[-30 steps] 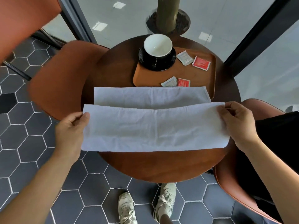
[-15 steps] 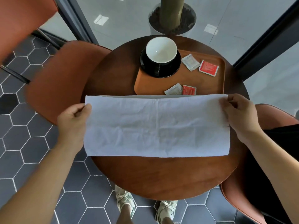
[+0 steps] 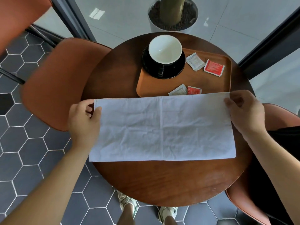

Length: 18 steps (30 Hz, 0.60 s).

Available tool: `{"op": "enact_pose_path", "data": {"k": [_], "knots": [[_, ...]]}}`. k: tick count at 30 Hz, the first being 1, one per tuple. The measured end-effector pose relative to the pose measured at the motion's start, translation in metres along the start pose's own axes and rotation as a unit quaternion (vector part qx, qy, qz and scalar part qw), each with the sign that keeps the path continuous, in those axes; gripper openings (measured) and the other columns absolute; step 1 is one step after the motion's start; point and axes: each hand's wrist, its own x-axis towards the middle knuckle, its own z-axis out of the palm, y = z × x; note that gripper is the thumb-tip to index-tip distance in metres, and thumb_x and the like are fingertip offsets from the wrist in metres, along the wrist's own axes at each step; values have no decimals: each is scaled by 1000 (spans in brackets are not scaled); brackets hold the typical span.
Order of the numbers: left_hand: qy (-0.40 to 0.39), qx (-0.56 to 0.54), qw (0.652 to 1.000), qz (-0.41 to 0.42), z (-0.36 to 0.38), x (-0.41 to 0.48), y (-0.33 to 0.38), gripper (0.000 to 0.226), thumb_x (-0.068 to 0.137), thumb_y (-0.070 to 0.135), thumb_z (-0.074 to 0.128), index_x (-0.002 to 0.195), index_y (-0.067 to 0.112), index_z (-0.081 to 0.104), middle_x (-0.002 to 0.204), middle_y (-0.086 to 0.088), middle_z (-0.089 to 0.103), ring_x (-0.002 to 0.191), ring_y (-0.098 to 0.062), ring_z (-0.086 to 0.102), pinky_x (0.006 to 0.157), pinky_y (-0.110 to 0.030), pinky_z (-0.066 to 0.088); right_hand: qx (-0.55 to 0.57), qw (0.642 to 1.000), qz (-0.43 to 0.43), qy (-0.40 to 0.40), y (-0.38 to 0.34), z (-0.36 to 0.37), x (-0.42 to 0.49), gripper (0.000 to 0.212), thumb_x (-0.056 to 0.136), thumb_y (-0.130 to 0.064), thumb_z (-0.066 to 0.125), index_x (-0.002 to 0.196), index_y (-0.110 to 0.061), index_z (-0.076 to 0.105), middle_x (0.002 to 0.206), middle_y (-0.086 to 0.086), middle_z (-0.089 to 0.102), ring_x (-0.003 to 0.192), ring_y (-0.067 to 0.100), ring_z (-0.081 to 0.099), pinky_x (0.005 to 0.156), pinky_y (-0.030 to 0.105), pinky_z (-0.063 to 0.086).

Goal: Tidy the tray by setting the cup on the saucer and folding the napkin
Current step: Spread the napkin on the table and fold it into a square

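Note:
A white cloth napkin (image 3: 162,129) lies folded in half as a wide rectangle on the round wooden table (image 3: 162,181). Its far edge covers the near rim of the orange tray (image 3: 211,82). My left hand (image 3: 84,117) pinches the napkin's far left corner. My right hand (image 3: 243,109) pinches the far right corner. A white cup (image 3: 165,49) stands upright on a black saucer (image 3: 149,69) at the tray's far left.
White and red sachets (image 3: 194,61) lie on the tray, two more (image 3: 185,90) by the napkin's far edge. Orange chairs stand at the left (image 3: 53,82) and at the right (image 3: 279,116). A planter (image 3: 172,18) is beyond the table.
Both hands carried the napkin's near edge away from me and laid it on the far edge, so the napkin went from half open to folded double.

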Motion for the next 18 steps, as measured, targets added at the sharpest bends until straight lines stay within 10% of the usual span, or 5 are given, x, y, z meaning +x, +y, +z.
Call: {"op": "enact_pose_path", "data": {"k": [7,12,18], "knots": [[-145,164,954,207,24,-51,29,65,98,50,43,150,12,46,156,-23,37,148,-44,29,118,-58,28,-162,941,-293,-36,-29,41,-77,44,96,-29,62,136,-8,60,146,16,53,133,42,47,111,53,36],[-213,283,916,190,35,-72,10,80,96,74,14,162,31,5,171,-10,-7,157,-31,-11,126,-57,0,-251,911,-294,-143,-24,80,-128,63,105,-55,26,159,-22,25,169,7,8,155,35,2,121,61,12],[-213,296,902,231,29,-80,-2,80,97,71,18,163,27,9,171,-12,-3,157,-32,-6,125,-58,6,-266,916,-252,-160,-16,82,-149,70,103,-61,24,161,-25,8,170,4,-1,156,30,-4,123,58,11]]}}
